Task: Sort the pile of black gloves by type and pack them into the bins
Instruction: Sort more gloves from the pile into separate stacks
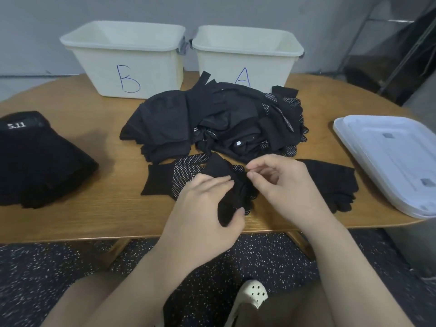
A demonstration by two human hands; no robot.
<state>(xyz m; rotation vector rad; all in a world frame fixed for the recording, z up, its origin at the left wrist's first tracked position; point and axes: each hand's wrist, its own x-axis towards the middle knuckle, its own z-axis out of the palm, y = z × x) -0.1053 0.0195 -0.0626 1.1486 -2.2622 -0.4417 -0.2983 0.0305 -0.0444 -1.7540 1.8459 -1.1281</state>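
Gripping a crumpled black glove (227, 197) in the left hand (207, 206), thumb curled round its lower end and fingers laid over the top, just above the near edge of the wooden table (94, 208). Pinching at the same glove's upper fold with the right hand (280, 182), thumb and forefinger closed on the fabric, other fingers loosely curled. Lying directly under it, a white-dotted grip glove (179, 175); spread flat just to the right, a plain black glove (335, 182). Heaped behind, the unsorted pile (207, 121), dotted and plain pieces tangled together. Standing at the back and touching the pile, bin A (247, 55); beside it, bin B (125, 57); no gloves visible inside either. Off to the left, a folded black garment marked 5.11 (35, 161); to the right, stacked white lids (387, 159).

Likely risks: misjudging the type, since everything is black and the held piece is bunched, hiding any dots; dragging the dotted glove along when lifting, as the two overlap; dropping it off the near edge, being so close.
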